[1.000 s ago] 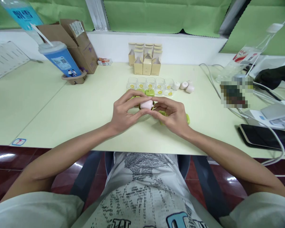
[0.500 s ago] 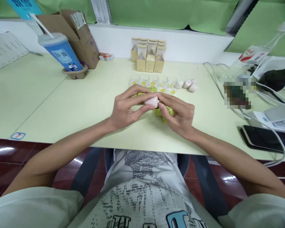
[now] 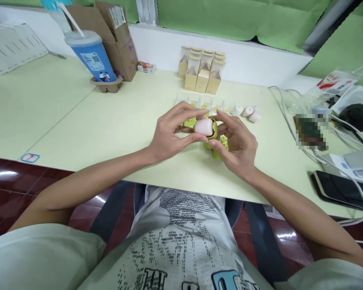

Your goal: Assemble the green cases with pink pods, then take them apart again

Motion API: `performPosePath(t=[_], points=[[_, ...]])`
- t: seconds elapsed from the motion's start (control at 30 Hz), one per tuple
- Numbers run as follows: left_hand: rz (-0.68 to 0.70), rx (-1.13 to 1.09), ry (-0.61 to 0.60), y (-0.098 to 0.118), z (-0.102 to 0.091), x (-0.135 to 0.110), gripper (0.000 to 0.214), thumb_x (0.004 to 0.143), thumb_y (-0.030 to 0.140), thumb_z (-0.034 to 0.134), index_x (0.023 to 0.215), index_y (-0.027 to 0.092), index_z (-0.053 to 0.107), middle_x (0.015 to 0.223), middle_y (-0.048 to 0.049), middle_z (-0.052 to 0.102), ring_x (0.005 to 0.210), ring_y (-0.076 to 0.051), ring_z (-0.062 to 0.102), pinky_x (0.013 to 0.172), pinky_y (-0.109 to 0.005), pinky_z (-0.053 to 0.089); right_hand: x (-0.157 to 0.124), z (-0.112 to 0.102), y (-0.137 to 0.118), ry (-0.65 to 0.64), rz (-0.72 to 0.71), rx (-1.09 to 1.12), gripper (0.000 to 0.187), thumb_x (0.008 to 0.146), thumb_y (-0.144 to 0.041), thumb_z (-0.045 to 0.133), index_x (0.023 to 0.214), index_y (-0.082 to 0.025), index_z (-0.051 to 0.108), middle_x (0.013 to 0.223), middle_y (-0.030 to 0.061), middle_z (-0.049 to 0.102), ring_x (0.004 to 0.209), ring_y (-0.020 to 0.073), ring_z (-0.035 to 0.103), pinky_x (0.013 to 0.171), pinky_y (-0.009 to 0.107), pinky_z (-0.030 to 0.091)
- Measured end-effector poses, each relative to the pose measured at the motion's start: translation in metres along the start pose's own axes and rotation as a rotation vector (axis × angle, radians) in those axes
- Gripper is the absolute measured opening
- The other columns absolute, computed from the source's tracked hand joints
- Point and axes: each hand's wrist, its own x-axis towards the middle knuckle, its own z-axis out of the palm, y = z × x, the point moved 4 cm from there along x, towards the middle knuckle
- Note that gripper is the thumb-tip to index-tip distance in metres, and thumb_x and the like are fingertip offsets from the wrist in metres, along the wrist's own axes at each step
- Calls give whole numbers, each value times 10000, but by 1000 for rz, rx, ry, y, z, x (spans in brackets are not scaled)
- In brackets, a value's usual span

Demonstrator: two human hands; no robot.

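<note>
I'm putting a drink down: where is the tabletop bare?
Tabletop is bare between left hand and blue cup, and between right hand and phone. Crowded: around the hands, with green pieces and clear containers; far right, with cables.

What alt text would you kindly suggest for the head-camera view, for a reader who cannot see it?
A person's left hand and right hand hold a pale pink piece in a green case above a pale desk. Beyond are clear containers and open cartons; a blue drink cup stands left, a phone lies right.
</note>
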Motion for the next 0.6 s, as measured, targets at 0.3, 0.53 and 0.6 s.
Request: performPosePath(t=[0.3,0.53,0.6], points=[[133,-94,109,0,-1,4,171,1009,437,872,966,272,862,1095,-41,629,1109,-195,777,854,-367,746,25,-21,5,112,18,-111,311,1120,-559,661,1237,-312,810,1180,82,827,1131,280,748,988,497,646],[432,138,-119,26,16,-18,147,1013,240,819,1154,239,775,1128,-69,719,1105,-235,741,874,-417,725,37,-25,21,164,35,-260,373,1136,-580,601,1218,-270,792,1241,136,767,1221,319,706,962,528,646],[528,158,-243,31,25,-26,219,1004,248,813,1213,231,748,1186,-107,734,1212,-296,719,936,-490,720,34,-70,20,267,53,-393,397,1158,-569,539,1122,-266,792,1148,136,782,1143,320,712,895,497,628]])
